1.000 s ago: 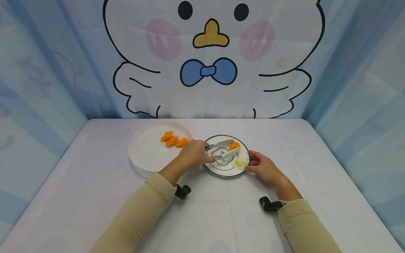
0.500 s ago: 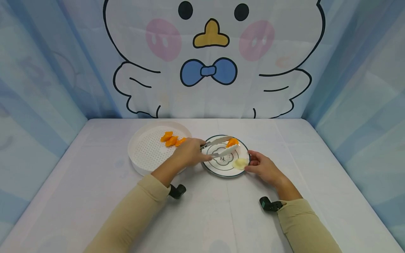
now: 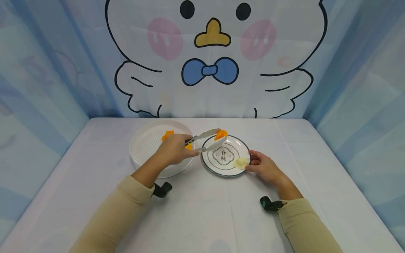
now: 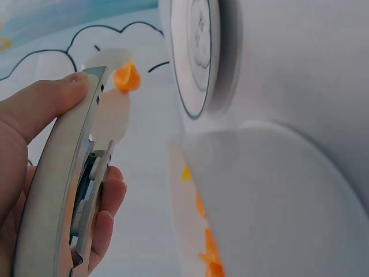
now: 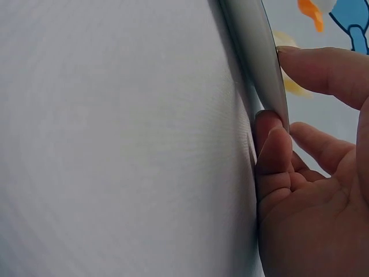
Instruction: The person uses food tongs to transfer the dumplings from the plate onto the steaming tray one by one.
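My left hand (image 3: 172, 149) grips a pair of metal tongs (image 4: 55, 173) with pale, broad tips. Between the tips is a small orange piece (image 3: 221, 134), raised over the far left rim of a white plate (image 3: 221, 170) with a dark edge. A pale yellow piece (image 3: 241, 163) lies on the plate's right side. My right hand (image 3: 263, 166) holds the plate by its right rim; in the right wrist view the thumb is at the rim's upper side and curled fingers are below. Under and behind my left hand stands a round white perforated tray (image 3: 142, 144).
Several orange pieces (image 4: 212, 254) lie in the tray, partly hidden by my left hand in the head view. Tray and plate stand side by side on a white-covered table (image 3: 202, 211). Behind hangs a curtain (image 3: 209, 98) with a cartoon bird, and side curtains flank the table.
My left hand has moved left with the tongs, lifting the orange piece from the plate's right side to above its far left rim. My right hand stays at the plate.
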The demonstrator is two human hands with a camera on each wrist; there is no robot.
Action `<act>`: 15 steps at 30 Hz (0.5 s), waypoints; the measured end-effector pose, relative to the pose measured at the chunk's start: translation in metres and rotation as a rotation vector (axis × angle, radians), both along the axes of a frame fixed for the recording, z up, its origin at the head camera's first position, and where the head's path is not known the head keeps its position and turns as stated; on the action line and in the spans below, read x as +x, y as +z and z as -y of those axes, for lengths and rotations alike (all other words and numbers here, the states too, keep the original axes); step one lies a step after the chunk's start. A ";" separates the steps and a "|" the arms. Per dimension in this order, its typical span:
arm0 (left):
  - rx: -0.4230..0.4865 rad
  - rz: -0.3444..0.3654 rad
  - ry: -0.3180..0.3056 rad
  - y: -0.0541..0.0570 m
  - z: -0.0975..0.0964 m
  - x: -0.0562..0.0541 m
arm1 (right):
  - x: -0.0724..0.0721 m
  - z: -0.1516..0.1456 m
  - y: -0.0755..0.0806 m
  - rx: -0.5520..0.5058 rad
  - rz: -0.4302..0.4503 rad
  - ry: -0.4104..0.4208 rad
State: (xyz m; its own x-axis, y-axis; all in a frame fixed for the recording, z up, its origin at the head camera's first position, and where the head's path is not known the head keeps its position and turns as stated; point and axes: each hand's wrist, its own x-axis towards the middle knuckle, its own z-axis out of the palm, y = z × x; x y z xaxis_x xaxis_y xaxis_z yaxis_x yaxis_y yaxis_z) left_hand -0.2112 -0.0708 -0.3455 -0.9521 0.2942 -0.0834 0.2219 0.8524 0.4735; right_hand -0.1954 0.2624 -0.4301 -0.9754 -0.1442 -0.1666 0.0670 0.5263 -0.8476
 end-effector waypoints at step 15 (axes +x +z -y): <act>-0.020 -0.011 0.116 0.001 0.071 -0.003 | 0.002 0.002 0.002 0.008 0.010 -0.005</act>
State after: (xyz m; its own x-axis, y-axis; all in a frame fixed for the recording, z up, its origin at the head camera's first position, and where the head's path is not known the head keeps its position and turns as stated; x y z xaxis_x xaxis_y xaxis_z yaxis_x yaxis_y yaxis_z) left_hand -0.2139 -0.1414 -0.3441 -0.9806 0.1801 -0.0776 0.1260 0.8819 0.4542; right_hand -0.1932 0.2604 -0.4284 -0.9744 -0.1380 -0.1777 0.0781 0.5330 -0.8425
